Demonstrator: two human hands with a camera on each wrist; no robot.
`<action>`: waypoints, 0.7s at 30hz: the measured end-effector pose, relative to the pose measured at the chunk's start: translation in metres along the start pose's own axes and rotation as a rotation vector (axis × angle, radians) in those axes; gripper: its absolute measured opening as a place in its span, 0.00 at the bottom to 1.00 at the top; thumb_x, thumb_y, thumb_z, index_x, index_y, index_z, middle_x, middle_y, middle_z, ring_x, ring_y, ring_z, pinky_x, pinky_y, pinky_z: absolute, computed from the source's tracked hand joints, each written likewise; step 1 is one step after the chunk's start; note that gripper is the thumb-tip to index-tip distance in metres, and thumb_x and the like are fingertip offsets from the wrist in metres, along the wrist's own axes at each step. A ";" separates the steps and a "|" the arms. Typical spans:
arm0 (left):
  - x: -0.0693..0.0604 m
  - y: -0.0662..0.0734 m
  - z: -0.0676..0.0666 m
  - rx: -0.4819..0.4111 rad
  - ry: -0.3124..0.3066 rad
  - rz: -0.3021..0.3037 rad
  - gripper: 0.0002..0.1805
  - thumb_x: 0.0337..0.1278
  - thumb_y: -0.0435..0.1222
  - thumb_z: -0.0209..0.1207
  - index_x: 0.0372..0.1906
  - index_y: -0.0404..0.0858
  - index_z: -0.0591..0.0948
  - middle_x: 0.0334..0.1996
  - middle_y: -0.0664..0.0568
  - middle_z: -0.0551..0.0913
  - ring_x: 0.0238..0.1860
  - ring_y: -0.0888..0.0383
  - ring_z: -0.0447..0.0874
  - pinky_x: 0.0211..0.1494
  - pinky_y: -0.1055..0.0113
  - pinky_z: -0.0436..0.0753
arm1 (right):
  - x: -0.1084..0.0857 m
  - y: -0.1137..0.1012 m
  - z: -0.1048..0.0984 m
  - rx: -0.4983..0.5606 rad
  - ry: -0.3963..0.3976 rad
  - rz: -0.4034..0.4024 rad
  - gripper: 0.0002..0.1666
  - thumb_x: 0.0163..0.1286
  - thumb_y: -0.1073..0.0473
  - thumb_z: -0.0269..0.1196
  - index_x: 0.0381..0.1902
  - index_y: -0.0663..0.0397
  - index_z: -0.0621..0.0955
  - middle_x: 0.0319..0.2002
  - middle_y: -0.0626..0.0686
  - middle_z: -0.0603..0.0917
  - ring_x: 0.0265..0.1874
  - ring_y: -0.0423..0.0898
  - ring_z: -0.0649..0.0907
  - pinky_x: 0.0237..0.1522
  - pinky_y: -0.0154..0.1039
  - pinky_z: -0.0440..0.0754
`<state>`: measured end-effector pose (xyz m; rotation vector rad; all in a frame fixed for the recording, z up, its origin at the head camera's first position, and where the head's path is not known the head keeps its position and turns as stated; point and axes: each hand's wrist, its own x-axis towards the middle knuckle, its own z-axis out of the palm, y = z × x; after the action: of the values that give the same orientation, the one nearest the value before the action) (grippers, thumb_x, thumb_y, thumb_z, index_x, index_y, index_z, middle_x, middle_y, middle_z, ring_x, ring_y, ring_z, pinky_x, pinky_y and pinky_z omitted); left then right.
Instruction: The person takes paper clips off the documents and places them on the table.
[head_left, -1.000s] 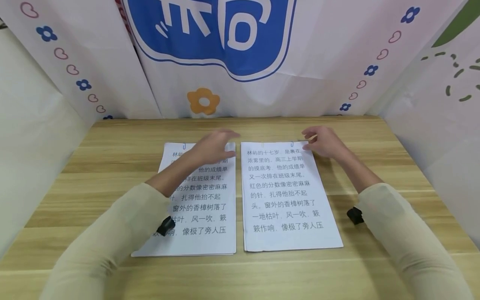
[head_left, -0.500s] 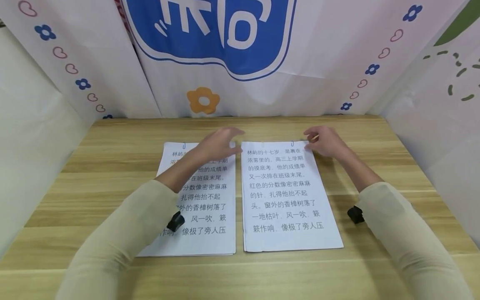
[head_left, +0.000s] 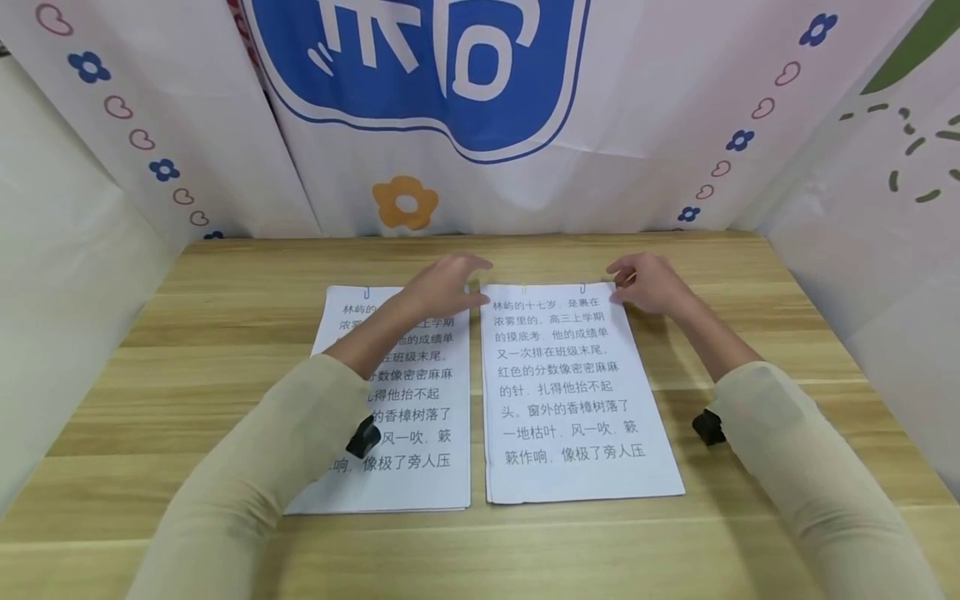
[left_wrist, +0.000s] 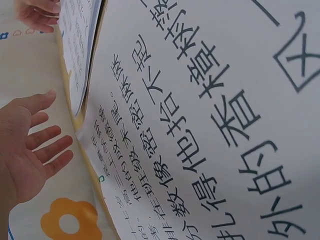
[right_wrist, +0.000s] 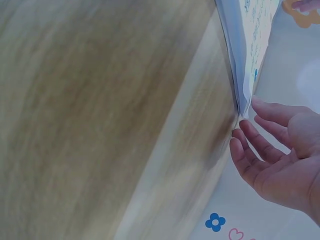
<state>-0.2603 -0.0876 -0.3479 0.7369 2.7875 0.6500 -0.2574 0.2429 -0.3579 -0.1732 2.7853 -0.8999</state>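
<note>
Two stacks of printed paper lie side by side on the wooden table, the left stack (head_left: 420, 487) and the right stack (head_left: 581, 479). Paper clips sit on their top edges: a blue clip (head_left: 367, 292) on the left, a yellow clip (head_left: 524, 289) and another blue clip (head_left: 582, 288) on the right. My left hand (head_left: 438, 286) reaches over the left stack, thumb by the right stack's upper left corner, fingers spread apart (left_wrist: 30, 150). At that stack's upper right corner is my right hand (head_left: 648, 283), thumb at the paper edge and fingers loosely bent (right_wrist: 280, 155).
The wooden table (head_left: 187, 350) runs back to a white printed backdrop (head_left: 637, 183) with a blue emblem and an orange flower (head_left: 406, 202). White side panels stand left and right. A black wrist device (head_left: 363, 437) hangs at my left sleeve, another (head_left: 707, 427) at my right.
My left hand has shifted right, from the left stack's top right corner to the right stack's upper left corner. The right hand and both stacks stay nearly where they were.
</note>
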 end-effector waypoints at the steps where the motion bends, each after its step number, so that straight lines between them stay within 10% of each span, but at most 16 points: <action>1: 0.001 0.000 0.000 0.002 0.000 0.003 0.35 0.65 0.38 0.68 0.74 0.35 0.71 0.74 0.42 0.71 0.77 0.45 0.64 0.80 0.51 0.63 | 0.001 0.000 0.000 -0.003 0.001 -0.005 0.29 0.69 0.70 0.67 0.66 0.70 0.75 0.55 0.69 0.80 0.55 0.63 0.79 0.58 0.55 0.80; 21: 0.006 0.001 0.008 0.035 -0.087 -0.001 0.33 0.67 0.34 0.65 0.75 0.34 0.70 0.72 0.40 0.74 0.72 0.46 0.70 0.79 0.52 0.65 | 0.006 0.003 0.005 -0.023 -0.008 -0.021 0.28 0.65 0.72 0.69 0.64 0.69 0.78 0.55 0.68 0.80 0.53 0.62 0.78 0.60 0.55 0.78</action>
<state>-0.2628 -0.0813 -0.3551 0.7521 2.7259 0.5564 -0.2620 0.2416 -0.3645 -0.2093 2.7922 -0.8695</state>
